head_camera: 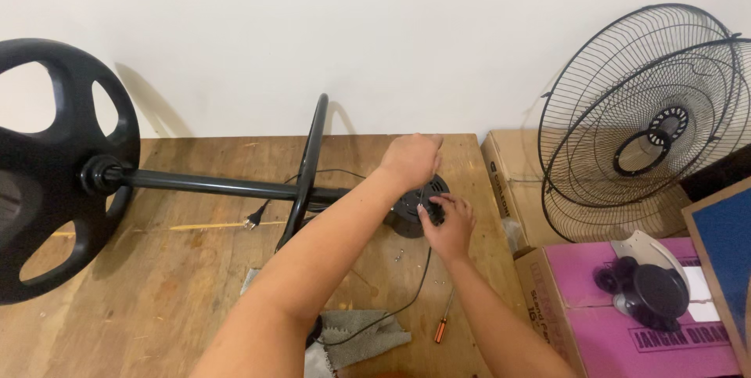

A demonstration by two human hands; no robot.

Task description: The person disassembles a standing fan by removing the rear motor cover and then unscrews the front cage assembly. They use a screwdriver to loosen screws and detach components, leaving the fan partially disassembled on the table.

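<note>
Fan motor housing (408,207) lies on the wooden surface (156,268) at the stand pole's (203,185) end. Left hand (411,159) steadies it from above, fingers curled; right hand (447,221) pinches a small black part against it.

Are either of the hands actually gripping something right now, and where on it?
Both are at the black fan motor housing: the left hand over its top edge, the right hand pinching a small black part at its face. What that part is cannot be told.
</note>
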